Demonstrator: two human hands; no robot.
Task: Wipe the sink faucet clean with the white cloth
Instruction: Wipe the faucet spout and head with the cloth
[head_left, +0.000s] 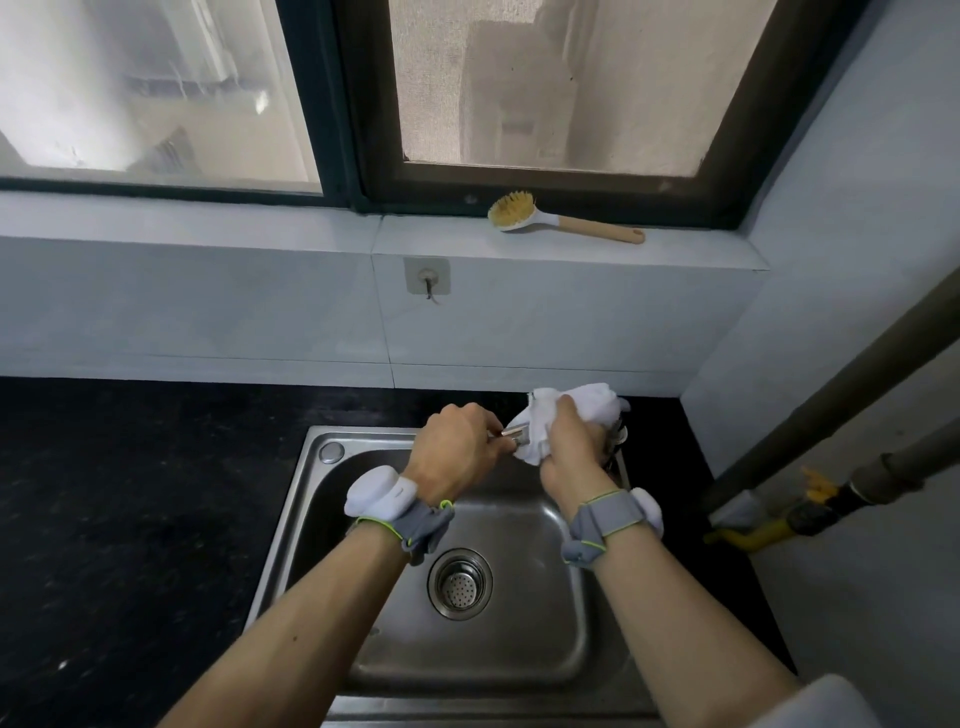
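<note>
Square stainless-steel sink (524, 670) set in a black countertop (130, 493), holding only a round perforated metal drain strainer (460, 583) at its bottom. Chrome sink faucet (514, 435) lying roughly level over the basin's far rim, long axis left to right, free end hidden inside the left hand (457, 451), fingers clenched round it. Crumpled white cloth (566, 415) wrapped about the faucet's right part, gripped by the right hand (574, 457), bunching above and beyond those fingers.

Sink basin (519, 613) lies open below; wall (519, 332) and pipe (810, 405) crowd the faucet (511, 432).
</note>
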